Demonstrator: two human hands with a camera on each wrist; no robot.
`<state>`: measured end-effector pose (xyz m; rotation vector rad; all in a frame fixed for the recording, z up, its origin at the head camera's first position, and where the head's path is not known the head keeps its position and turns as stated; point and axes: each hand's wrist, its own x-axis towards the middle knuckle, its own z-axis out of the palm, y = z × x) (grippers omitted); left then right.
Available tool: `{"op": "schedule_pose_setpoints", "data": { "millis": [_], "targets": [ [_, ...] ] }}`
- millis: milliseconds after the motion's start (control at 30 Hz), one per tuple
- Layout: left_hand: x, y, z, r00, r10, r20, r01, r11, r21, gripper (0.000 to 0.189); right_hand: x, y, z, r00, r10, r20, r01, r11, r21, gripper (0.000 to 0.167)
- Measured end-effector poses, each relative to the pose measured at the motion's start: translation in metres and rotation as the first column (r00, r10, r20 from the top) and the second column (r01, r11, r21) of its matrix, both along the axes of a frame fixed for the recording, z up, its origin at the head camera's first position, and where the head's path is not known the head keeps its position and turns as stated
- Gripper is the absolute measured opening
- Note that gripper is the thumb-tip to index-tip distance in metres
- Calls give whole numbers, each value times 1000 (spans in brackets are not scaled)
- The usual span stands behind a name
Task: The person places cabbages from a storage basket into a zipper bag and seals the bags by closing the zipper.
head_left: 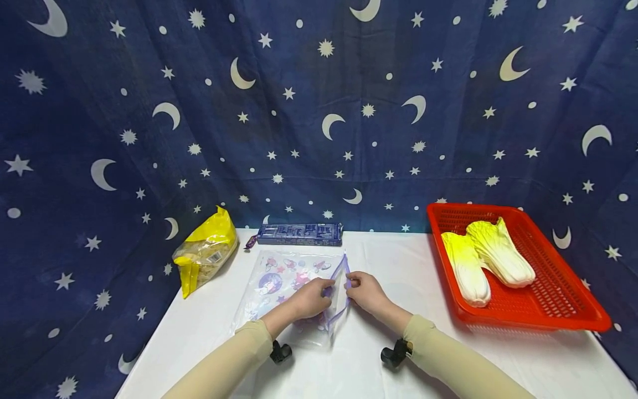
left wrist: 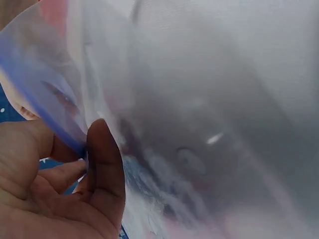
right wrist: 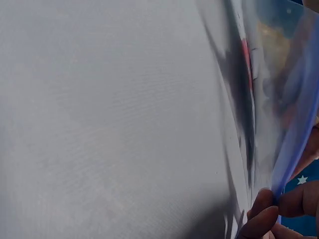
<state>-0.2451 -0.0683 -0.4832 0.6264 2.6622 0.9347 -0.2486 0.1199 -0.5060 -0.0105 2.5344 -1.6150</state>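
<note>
A clear zip bag (head_left: 266, 302) printed with pink and purple cartoon figures lies on the white table, its purple-edged mouth turned to the right. My left hand (head_left: 310, 299) pinches one lip of that mouth between thumb and fingers, and in the left wrist view the purple strip runs into the pinch of the left hand (left wrist: 75, 174). Opposite it, my right hand (head_left: 368, 292) pinches the other lip; in the right wrist view the fingertips (right wrist: 264, 201) grip the purple strip. Between the hands the mouth stands spread apart.
A blue box (head_left: 299, 234) lies behind the bag, with a small purple wrapped candy (head_left: 251, 242) at its left end. A yellow bag of food (head_left: 206, 252) stands at the left. On the right, a red basket (head_left: 563, 316) holds two cabbages (head_left: 500, 255).
</note>
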Motion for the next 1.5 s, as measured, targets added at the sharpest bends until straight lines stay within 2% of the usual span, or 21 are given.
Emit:
{"op": "schedule_pose_setpoints", "data": {
  "millis": [233,333,567,700,833,1000,1167,1400,1500],
  "targets": [
    [-1,3,1,1000,-17,-19,17,1000,9,52,3,0,1,1000,-16,-2,16,999,-38,54],
    [-2,3,4,1000,-20,14,19,1000,20,54,4,0,3,1000,-20,-19,20,999,-42,54],
    [-1,1,17,985,-4,171,-18,992,128,59,4,3,5,995,9,-103,-5,999,36,56],
    [-1,-1,21,981,17,191,-52,983,178,58,6,6,9,990,15,-141,-5,998,69,53],
    [-2,-2,21,981,35,190,-78,971,226,59,7,9,10,991,-4,-131,12,998,59,52],
    [-3,-4,23,985,53,164,-95,960,263,60,5,13,10,994,-37,-101,43,998,49,52],
    [-5,-7,31,991,60,118,-89,963,255,60,3,19,9,990,-46,-130,57,995,82,51],
    [-9,-10,44,997,69,-32,-63,986,151,60,1,26,6,992,-49,-120,65,990,128,56],
    [-9,-12,51,995,78,-55,-70,987,142,59,0,29,5,992,-57,-117,72,989,128,56]
  ]
}}
